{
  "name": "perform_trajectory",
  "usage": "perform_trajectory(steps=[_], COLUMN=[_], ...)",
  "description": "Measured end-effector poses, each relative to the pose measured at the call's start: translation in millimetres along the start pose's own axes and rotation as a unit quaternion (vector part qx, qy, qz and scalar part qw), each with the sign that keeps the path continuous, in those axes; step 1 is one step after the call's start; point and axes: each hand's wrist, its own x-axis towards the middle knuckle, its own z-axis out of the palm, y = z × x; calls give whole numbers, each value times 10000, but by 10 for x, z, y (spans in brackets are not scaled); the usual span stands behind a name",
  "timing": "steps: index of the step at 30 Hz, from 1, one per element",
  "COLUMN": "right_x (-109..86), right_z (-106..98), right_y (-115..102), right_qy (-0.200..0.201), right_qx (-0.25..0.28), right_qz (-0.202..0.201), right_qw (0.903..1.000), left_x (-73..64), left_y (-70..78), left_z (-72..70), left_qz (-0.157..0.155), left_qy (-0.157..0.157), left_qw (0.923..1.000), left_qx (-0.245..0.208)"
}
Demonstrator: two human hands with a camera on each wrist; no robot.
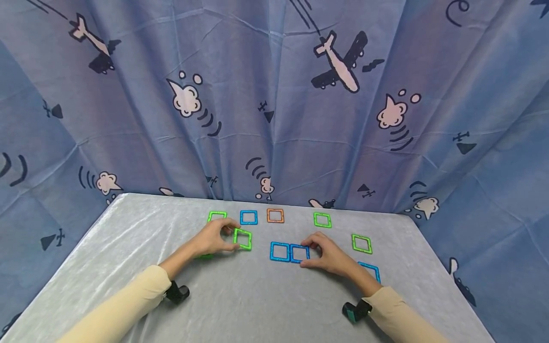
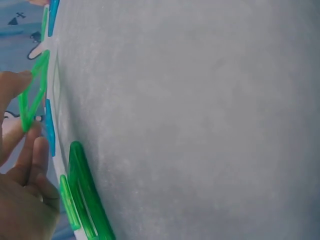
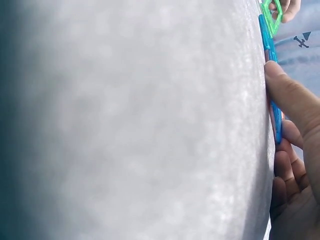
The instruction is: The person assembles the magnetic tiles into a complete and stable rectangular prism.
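My left hand (image 1: 213,237) pinches a green square magnetic tile (image 1: 250,241) between thumb and fingers. In the left wrist view, that tile (image 2: 43,75) is held tilted, off the cloth. My right hand (image 1: 329,255) grips a blue square magnetic tile (image 1: 299,262) by its edges, thumb at the near side and fingers at the far side. This tile lies on the table, edge to edge with a second blue tile (image 1: 271,251) on its left. Another green tile (image 1: 206,256) lies partly hidden beneath my left hand.
Along the far side lie a green tile (image 1: 218,212), a blue tile (image 1: 249,224), an orange tile (image 1: 275,222) and another green tile (image 1: 322,226). Farther right are a green tile (image 1: 362,251) and a blue tile (image 1: 377,274) partly behind my right wrist. A patterned curtain (image 1: 274,119) hangs behind the cloth-covered table (image 1: 257,305).
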Motion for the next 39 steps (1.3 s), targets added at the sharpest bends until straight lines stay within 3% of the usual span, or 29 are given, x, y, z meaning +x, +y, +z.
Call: perform_trajectory(steps=[7, 17, 31, 39], right_x=[-4, -6, -4, 1], right_z=[-2, 2, 12, 5], right_y=[-5, 2, 33, 35], right_qy=[18, 23, -1, 28], right_qx=[-15, -17, 39, 48], right_qz=[-10, -25, -51, -90], right_qw=[10000, 10000, 10000, 9999], left_x=[19, 34, 63, 84], left_y=[56, 134, 224, 236], left_z=[-12, 39, 57, 78], left_qz=[53, 363, 324, 492], left_qy=[-22, -8, -94, -117], left_qw=[9999, 9993, 9986, 9972], left_qx=[-128, -108, -414, -558])
